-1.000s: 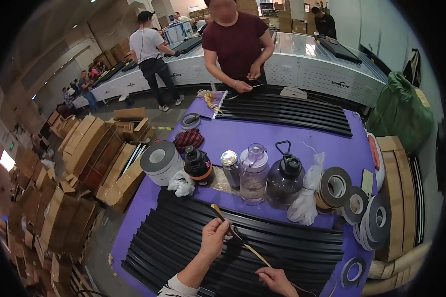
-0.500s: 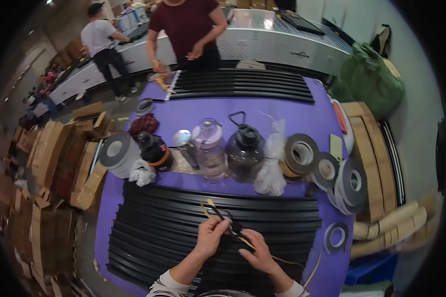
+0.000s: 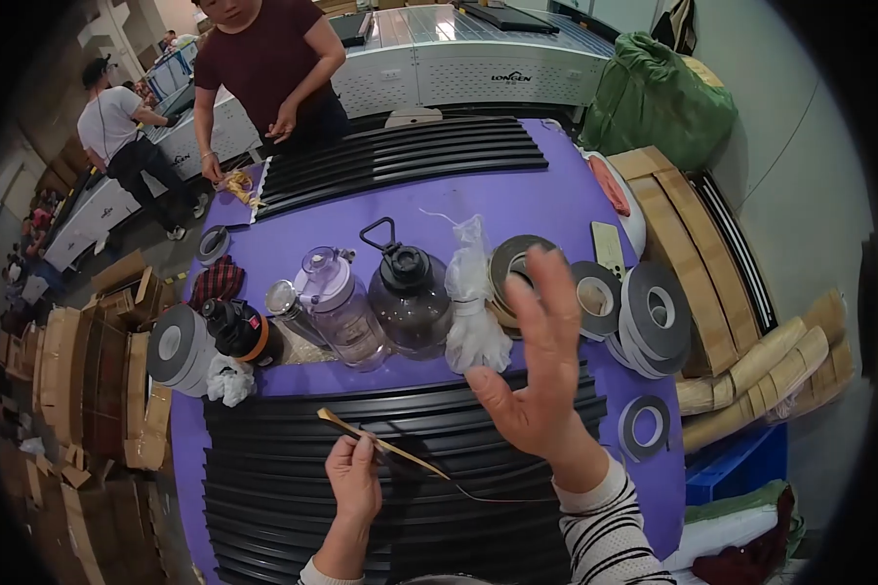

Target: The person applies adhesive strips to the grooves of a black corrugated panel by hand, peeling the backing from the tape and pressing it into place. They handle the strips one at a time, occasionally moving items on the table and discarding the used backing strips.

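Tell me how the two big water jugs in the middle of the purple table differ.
The left jug is clear with a pale lilac lid; the right jug is dark smoked with a black lid. The right jug has a loop handle raised above its lid; the left jug shows none raised. Both stand upright, side by side.

1. Purple-covered work table (image 3: 517, 210); a second set of black ribbed strips (image 3: 400, 161) lies at its far end.
2. Long white machine (image 3: 458, 73) runs across behind the table.
3. Grey concrete floor (image 3: 117, 258), left side; stacks of flattened cardboard (image 3: 98, 380) crowd it.
4. Plain pale wall (image 3: 800, 146) at right, with a bulging green sack (image 3: 658, 97) near it.
5. Wooden slats (image 3: 698, 263) stacked beside the table's right edge.
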Tool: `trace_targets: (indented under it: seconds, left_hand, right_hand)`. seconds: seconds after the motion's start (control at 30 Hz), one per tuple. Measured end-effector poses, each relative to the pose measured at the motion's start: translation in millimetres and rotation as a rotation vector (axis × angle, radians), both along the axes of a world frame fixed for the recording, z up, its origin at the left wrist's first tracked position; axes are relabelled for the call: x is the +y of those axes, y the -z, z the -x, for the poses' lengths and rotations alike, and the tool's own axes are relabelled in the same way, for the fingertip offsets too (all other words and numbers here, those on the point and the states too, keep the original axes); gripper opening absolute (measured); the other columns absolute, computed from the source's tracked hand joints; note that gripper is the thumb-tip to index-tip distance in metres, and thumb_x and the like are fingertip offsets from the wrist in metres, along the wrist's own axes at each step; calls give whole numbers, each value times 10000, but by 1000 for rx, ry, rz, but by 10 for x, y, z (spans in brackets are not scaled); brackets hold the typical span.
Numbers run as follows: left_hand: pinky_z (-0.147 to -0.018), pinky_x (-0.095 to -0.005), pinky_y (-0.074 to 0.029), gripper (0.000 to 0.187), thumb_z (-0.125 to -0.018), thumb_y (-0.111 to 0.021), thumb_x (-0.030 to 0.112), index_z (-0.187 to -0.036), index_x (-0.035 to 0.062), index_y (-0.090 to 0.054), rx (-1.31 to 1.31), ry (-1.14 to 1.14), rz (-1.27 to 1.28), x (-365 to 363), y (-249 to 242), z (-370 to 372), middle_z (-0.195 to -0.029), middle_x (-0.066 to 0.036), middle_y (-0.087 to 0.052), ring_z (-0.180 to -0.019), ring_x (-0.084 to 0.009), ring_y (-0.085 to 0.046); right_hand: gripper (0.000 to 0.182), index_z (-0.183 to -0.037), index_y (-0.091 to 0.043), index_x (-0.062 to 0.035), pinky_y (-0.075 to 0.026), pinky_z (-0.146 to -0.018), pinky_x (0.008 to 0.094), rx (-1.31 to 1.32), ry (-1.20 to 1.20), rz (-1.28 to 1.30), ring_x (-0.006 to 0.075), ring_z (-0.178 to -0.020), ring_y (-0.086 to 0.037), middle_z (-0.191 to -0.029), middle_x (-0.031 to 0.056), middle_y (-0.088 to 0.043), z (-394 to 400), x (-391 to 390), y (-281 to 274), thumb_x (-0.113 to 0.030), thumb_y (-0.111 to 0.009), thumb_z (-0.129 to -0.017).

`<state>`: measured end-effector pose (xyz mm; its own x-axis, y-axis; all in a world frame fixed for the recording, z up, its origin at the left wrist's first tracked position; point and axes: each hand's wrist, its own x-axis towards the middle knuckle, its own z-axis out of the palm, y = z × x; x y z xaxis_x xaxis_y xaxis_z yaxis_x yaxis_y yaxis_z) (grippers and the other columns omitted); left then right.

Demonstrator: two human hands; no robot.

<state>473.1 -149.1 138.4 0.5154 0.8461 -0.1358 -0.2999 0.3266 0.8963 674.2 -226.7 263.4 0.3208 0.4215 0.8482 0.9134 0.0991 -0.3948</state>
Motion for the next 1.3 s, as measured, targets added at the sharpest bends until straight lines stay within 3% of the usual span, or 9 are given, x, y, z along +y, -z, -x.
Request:
trace_targets:
  seconds: [0.1, 0.23, 0.33, 0.37, 0.47, 0.63, 0.73, 1.17, 1.3]
  left_hand:
    - [-612, -213, -407, 65, -814, -542, 75, -822, 11, -550, -38, 29, 4, -102, 41, -54, -746, -33, -564, -667, -84, -505]
    - [-705, -263, -447, 84, -790, -565, 56, -861, 11, -559, -89, 98, 98, -103, 138, -14, -842, -32, -580, -792, -122, -547]
    - [-703, -247, -443, 117, -801, -552, 70, -894, 0, -561, 105, 111, -154, -111, 163, 95, -868, -36, -578, -790, -107, -538]
    - [-708, -238, -441, 139, -805, -546, 77, -914, -8, -558, -365, 167, -429, 77, 322, -95, -872, -41, -577, -794, -100, -533]
    - [-638, -210, -414, 105, -822, -525, 94, -859, -4, -541, -136, -31, 186, -95, -114, 27, -795, -36, -561, -706, -84, -507]
    - [-578, -190, -373, 77, -834, -510, 81, -790, 19, -525, -62, -97, -46, 130, -235, 64, -754, -23, -538, -634, -66, -468]
    - [-579, -186, -373, 76, -836, -512, 85, -792, 25, -531, -96, -136, -50, 185, -242, 155, -770, -16, -540, -633, -58, -465]
    - [-550, -192, -397, 113, -834, -508, 95, -813, -4, -556, 222, 81, -209, -353, -176, 316, -685, 10, -530, -612, -47, -475]
    - [-571, -209, -423, 98, -828, -490, 54, -818, -23, -550, 220, 205, -216, -485, -104, 360, -707, -9, -551, -643, -57, -504]
  right_hand:
    - [473, -1169, -459, -15, -271, -937, 452, -84, 54, -142, 398, -1163, -319, -1231, 136, -420, 222, 191, -467, -229, -575, -763]
    - [464, -1060, -511, 51, -253, -939, 500, -334, -1, -153, 409, -1195, -250, -1278, 228, -295, 319, 289, -506, -265, -602, -732]
    - [386, -990, -569, -6, -355, -881, 435, -168, -272, -72, 325, -1058, -448, -1115, 167, -483, 516, 202, -415, -182, -641, -655]
    - [361, -982, -573, -15, -391, -851, 405, -212, -361, -62, 299, -985, -516, -1045, 145, -539, 583, 130, -294, -147, -644, -653]
    - [252, -911, -581, -21, -462, -710, 324, 92, -482, 70, 280, -821, -579, -927, 115, -580, 593, 63, 188, -41, -616, -662]
    - [146, -932, -560, 10, -429, -676, 225, 865, -528, 451, 141, -767, -553, -874, 84, -572, 528, -276, 1050, -41, -495, -811]
    - [156, -946, -561, 8, -417, -687, 208, 988, -582, 547, 103, -784, -535, -882, 58, -565, 722, -432, 1192, -60, -483, -830]
    - [357, -1119, -454, -24, -425, -720, 267, 550, -461, 275, 193, -859, -516, -966, 124, -493, 1262, 33, 674, -114, -544, -785]
    - [182, -914, -574, -31, -431, -590, 266, 645, -515, 308, 209, -668, -539, -763, 107, -528, 1277, -66, 812, -17, -561, -733]
